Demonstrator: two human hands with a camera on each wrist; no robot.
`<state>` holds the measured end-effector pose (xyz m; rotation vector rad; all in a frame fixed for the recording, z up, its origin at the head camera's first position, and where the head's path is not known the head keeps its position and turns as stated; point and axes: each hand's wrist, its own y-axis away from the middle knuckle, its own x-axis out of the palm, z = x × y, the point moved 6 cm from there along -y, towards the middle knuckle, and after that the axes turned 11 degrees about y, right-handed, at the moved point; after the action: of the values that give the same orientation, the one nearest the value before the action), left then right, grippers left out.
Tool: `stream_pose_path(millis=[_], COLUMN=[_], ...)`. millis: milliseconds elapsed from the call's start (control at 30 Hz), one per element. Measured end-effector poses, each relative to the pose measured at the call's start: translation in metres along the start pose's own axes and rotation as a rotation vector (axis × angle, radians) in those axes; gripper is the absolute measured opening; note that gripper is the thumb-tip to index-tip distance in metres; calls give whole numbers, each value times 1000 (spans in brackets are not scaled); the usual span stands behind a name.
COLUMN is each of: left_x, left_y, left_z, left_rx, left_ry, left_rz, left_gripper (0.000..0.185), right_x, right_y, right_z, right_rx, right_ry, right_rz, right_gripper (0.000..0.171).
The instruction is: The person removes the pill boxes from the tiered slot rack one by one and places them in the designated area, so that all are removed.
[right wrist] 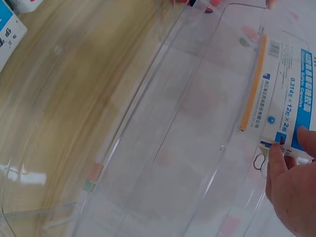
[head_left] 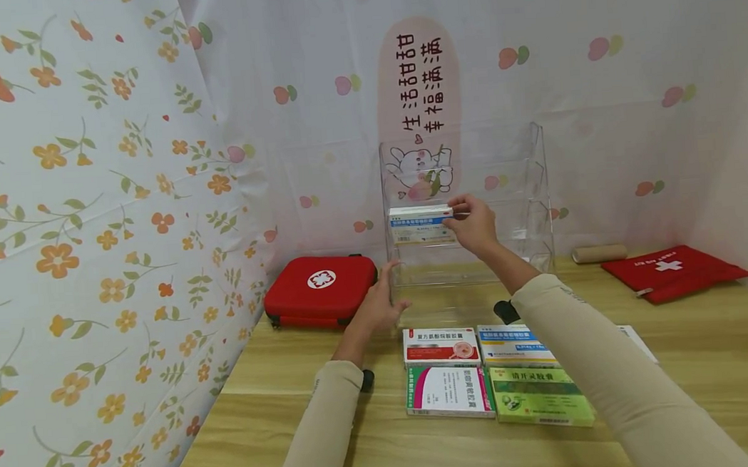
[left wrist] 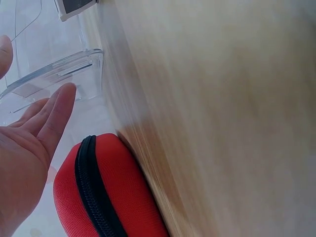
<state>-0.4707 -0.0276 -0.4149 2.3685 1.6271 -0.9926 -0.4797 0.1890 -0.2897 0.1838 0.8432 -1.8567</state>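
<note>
At the far left of the light wooden tabletop (head_left: 295, 410) we note a red zippered first-aid case with a white cross emblem (head_left: 320, 291), lying flat near the floral wall covering. Just right of it, the left hand (head_left: 378, 306) is held out with fingers straight and spread, gripping nothing; its fingertips (left wrist: 61, 101) sit at the lower left edge of the clear acrylic tiered rack (head_left: 531, 181), and we cannot tell from the wrist view whether they touch it.

The rack stands upright at the back of the tabletop, against the wall. The right hand (head_left: 473, 224) is raised to one of its middle tiers and pinches the right end of a white medicine box with a blue band and orange stripe (head_left: 420, 223), thumb and fingers closed on it. The box lies lengthwise in that tier, at its left part, label facing us.

In front of the rack, four flat medicine boxes (head_left: 495, 376) lie in two rows of two, close together. Further right, a brown cardboard roll (head_left: 599, 253) rests by the wall, and a flat red pouch with a white cross (head_left: 675, 271) lies at the far right.
</note>
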Motion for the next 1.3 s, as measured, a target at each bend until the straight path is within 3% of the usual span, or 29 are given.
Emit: stream_pose_path(millis=[500, 933, 1300], left_x=[5, 6, 4], left_y=[-1, -1, 1], left_z=[-3, -4, -3], left_rx=[-12, 3, 0], left_ry=[-21, -24, -43], left_rz=[-5, -16, -15], left_gripper=[85, 85, 85], right_x=[-23, -57, -81], right_y=[-1, 1, 14], right_z=[8, 18, 2], right_rx=[-26, -83, -109], right_ry=[-6, -32, -43], right_rz=[-34, -86, -53], right_gripper=[26, 26, 29])
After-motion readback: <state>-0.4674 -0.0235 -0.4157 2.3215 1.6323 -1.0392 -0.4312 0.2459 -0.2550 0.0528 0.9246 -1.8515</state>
